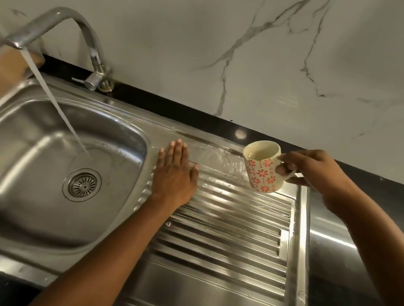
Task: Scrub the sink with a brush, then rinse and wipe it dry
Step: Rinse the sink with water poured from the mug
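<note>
Sink drainboard: left hand flat on it | right hand grips mug above

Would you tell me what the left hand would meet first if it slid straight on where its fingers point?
The left hand, flat on the drainboard, points rearward. Its way looks free across the wet ledge and black counter strip; the marble wall would probably stop it.

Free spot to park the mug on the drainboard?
Free: the ribbed drainboard between the left hand and its right rim, below the mug held by the right hand, plus the flat panel at its near end. Taken: the far-left corner under the left hand; the basin, where tap water runs.
</note>
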The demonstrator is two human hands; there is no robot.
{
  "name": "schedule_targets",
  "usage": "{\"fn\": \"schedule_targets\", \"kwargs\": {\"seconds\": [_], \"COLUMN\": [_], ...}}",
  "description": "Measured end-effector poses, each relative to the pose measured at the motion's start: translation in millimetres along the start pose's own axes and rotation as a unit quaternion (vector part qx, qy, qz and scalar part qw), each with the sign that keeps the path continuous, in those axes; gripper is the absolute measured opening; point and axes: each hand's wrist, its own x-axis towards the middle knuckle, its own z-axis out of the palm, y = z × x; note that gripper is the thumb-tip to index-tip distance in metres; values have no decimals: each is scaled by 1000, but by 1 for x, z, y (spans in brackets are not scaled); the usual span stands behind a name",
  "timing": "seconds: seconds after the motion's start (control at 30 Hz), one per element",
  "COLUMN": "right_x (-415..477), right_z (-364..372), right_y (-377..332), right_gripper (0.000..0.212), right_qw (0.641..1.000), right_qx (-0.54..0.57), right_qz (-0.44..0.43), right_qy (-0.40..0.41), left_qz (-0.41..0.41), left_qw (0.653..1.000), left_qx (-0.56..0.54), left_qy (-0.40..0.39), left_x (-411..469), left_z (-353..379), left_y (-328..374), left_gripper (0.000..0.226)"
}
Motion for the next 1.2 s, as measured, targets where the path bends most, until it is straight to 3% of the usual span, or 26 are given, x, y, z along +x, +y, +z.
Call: {"fn": "schedule_targets", "kwargs": {"seconds": [0.17,0.33,0.47,0.67,0.8,0.93,1.1,1.2], "right_x": [-31,-51,-59,-58,-50,-48,-62,-79], "right_z": [-35,-58,-57,-16,10,18,-2,-18], "right_y": [26,52,63,60,47,36,39,48], "right_gripper": [22,24,27,31,32,28,19,21], "right_qw": [996,957,914,883,897,940,997,999], "right_qx": [-76,-280,-400,-465,-434,-325,-71,-35], "right_qz": [-1,15,18,-27,-75,-98,-15,8], "right_qy": [40,77,72,61,47,21,12,31], "left_qz": [130,286,308,281,228,155,68,53], "left_qw": [990,955,948,958,973,988,998,999], "left_qx": [-56,-56,-31,-29,-17,-9,17,-8], "left_qy": [-5,-52,-72,-51,-37,-7,-2,3], "left_x": [-28,-57,-66,-63,-64,-65,-67,-74], "left_z": [4,29,56,52,37,26,19,15], "left_y": [99,193,209,170,114,54,4,18], "left_gripper": [68,67,66,69,63,62,66,67]}}
